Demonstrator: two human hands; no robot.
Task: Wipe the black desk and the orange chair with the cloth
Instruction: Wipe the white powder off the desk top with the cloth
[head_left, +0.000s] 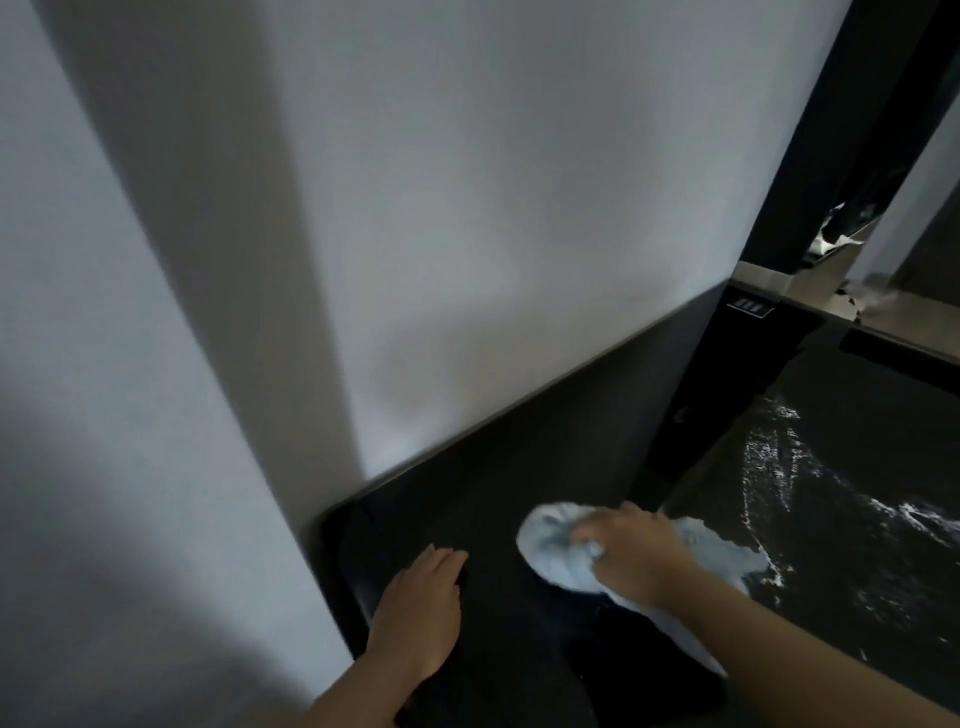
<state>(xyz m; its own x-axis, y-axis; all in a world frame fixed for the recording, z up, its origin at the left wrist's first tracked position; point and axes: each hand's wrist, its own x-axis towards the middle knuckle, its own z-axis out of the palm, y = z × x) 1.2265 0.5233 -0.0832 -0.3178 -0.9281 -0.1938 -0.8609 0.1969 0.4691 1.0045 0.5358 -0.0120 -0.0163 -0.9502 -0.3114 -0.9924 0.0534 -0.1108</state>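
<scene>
Our right hand (636, 558) is closed over a bunched pale-blue cloth (561, 540), fingers curled into its folds and pressing it onto the black desk (519, 467); a loose tail of the cloth trails back under our forearm. Our left hand (418, 608) holds nothing: it lies flat and spread, palm down, on the desk near the rounded corner at the wall (363, 234), well apart from the cloth, and we judge it to be bracing us. The step in hand, as we read it, is the desk wipe, and it looks well short of done, since the dark surface to the right carries white streaks (779, 457) that may be moisture or glare; we cannot tell which. The next move, in our view, calls for sweeping the cloth across the stretch between the two hands and toward the wall edge, keeping it pressed flat so the tail does not drag, and lifting the left hand out of the path. The orange chair is not in view, so that part seems not yet begun. Counting: two hands, one cloth, one desk, one wall, and a pale ledge (810, 296) at upper right with something small and blurred on it that we cannot make out.
</scene>
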